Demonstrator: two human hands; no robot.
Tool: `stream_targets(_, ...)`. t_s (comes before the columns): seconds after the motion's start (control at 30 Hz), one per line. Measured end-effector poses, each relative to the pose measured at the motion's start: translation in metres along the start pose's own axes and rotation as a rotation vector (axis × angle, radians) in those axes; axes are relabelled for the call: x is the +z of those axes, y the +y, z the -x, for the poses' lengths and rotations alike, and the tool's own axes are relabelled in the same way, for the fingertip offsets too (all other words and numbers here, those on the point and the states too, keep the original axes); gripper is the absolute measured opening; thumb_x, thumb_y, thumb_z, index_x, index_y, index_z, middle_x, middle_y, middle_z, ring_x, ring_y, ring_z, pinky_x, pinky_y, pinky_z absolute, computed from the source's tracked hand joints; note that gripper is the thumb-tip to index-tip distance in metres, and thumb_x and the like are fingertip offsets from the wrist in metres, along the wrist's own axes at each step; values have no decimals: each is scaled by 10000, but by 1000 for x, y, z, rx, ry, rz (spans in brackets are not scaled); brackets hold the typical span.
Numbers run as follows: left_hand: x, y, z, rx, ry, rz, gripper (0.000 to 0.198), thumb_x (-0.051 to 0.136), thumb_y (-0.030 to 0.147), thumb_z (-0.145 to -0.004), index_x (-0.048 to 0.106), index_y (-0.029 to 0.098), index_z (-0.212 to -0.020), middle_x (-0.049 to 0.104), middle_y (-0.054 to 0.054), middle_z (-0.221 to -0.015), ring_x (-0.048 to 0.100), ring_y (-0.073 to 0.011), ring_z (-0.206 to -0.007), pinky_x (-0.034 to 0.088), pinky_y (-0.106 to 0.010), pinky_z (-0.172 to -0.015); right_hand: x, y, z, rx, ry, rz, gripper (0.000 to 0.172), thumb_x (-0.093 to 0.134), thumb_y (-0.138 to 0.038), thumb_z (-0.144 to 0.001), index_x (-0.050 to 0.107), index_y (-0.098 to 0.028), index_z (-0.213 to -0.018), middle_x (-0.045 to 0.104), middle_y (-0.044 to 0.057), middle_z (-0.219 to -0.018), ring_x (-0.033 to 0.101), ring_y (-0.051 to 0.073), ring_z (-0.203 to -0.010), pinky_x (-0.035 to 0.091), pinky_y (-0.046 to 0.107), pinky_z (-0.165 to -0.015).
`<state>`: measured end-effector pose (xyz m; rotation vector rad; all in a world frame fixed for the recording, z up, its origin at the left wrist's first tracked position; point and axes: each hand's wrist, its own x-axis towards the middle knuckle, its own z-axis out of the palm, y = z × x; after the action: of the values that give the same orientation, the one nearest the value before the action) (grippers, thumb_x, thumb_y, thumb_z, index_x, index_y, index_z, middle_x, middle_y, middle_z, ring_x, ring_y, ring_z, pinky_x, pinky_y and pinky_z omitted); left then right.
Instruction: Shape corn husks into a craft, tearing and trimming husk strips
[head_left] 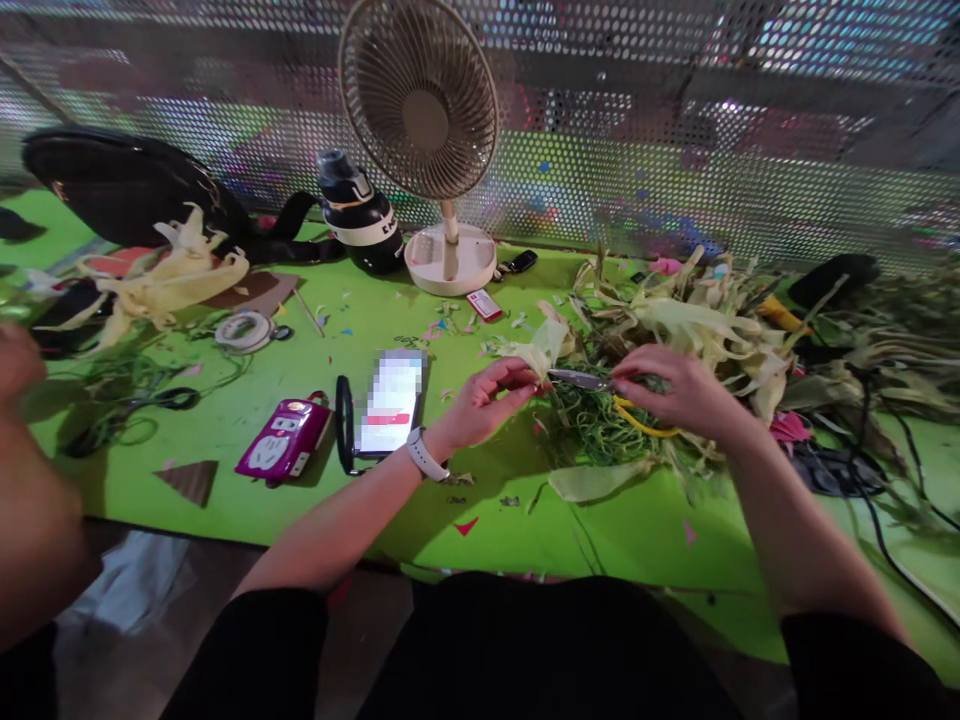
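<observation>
My left hand pinches a pale corn husk piece, its thumb and fingers pressed together at the lower end. From the right, my right hand is closed on a pair of scissors; a yellow handle loop shows below the fingers. The silver blades point left and reach the base of the husk by my left fingertips. Whether they are cutting into it I cannot tell. Beneath the scissors lies a tangle of thin green strips, with a flat light-green husk in front of it.
A heap of dried husks lies to the right, near a black cable. At the back stand a fan and a black bottle. A phone and purple power strip sit left. Another person's arm enters far left.
</observation>
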<state>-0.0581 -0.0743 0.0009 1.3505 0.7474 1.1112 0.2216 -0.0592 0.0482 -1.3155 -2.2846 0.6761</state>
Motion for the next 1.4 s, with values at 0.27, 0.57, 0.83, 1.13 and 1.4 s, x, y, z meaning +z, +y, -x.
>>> stream_targets(0.27,9,-3,12,-19,-248,-45,362,644,222,-849,606,176,-1206,716,-90,-1012,684,-157,-917,554,-306,-857,62,-44,-36,430,-109,-1315,380,733,-560,-734,725,-220,-901,745,16,-825,675,178,-801,536,314,-768)
stream_targets(0.57,14,-6,3,-119,-143,27,380,760,398,-757,666,149,-1028,699,-88,-1012,649,-179,-895,521,-328,-830,67,-50,-43,329,56,-1293,276,855,-433,-638,736,-216,-760,698,-38,-688,639,109,-685,521,239,-686)
stream_targets(0.83,18,-2,2,-324,-26,244,314,772,409,-744,649,143,-858,625,13,-734,590,-79,-632,508,-222,-654,66,-40,-50,347,196,-1134,411,805,-594,-618,735,-218,-769,734,5,-773,678,191,-808,561,367,-828)
stream_targets(1.13,21,-7,5,-365,-27,285,384,757,445,-761,571,163,-944,670,-19,-800,657,-129,-701,548,-253,-639,63,-32,-53,306,264,-1037,441,734,-527,-751,646,-266,-1095,716,2,-934,675,169,-850,567,339,-821)
stream_targets(1.4,20,-14,4,-212,16,160,351,702,438,-811,556,172,-988,671,-24,-868,581,-88,-635,473,-216,-582,62,-23,-54,194,344,-770,299,703,-381,-783,664,-228,-1037,689,14,-914,640,150,-810,548,322,-787)
